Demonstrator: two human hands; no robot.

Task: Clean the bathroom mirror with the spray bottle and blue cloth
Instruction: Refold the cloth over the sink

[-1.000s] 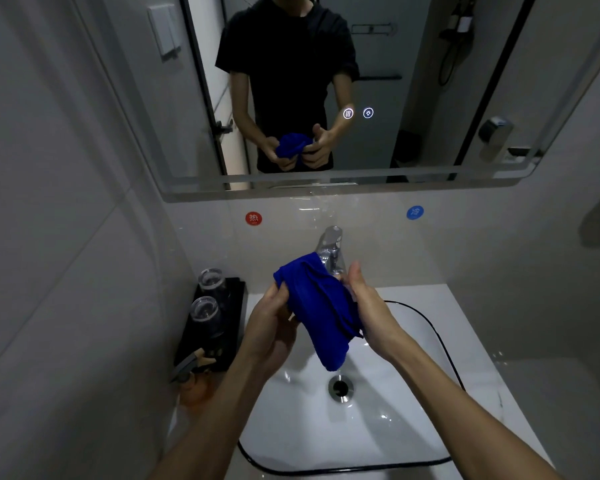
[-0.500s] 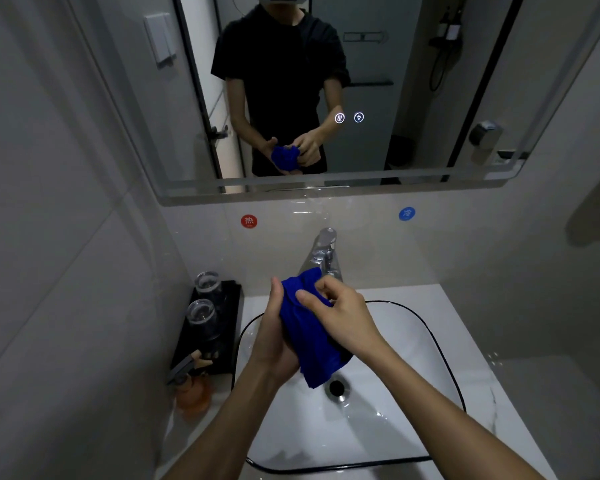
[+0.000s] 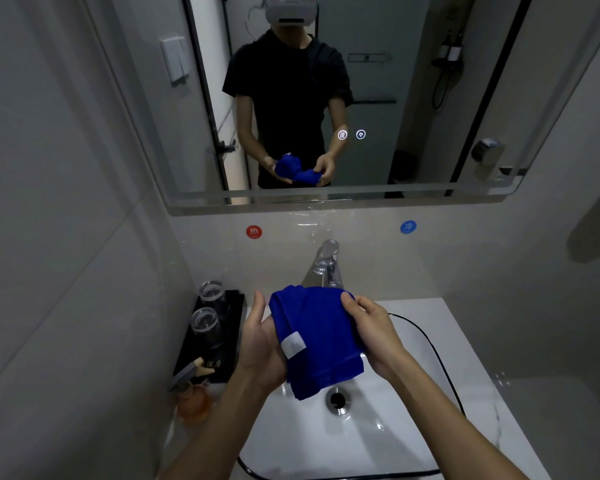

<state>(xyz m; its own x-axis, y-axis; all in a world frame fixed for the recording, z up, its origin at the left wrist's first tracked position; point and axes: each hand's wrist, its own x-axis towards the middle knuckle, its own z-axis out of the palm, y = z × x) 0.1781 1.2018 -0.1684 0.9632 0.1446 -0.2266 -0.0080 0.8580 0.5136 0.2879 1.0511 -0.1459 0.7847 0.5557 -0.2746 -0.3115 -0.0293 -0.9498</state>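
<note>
a: where's the blue cloth [image 3: 317, 339]?

b: held up over the white sink basin [image 3: 378, 441], just in front of the chrome faucet [image 3: 327, 263]. it's folded and hangs down toward the drain [image 3: 337, 400], with a small white tag [image 3: 293, 345] showing on its left side.

a: and the hands?

b: the left hand [image 3: 260, 344] cups the cloth's left edge from underneath, fingers curled behind the fabric and thumb up beside it. the right hand [image 3: 373, 332] pinches the upper right corner, fingers wrapped over the fold.

a: the spray bottle?

b: an orange spray bottle [image 3: 192, 398] with a grey trigger stands on the counter at the left, untouched, just in front of a black tray [image 3: 234, 327] carrying two clear glasses [image 3: 208, 310].

a: the mirror?

b: the mirror [image 3: 430, 98] hangs on the wall above the faucet, two lit touch icons [image 3: 351, 134] glowing on it. it reflects a person in a black shirt holding the cloth. below it sit a red sticker [image 3: 254, 231] and a blue sticker [image 3: 408, 226].
</note>
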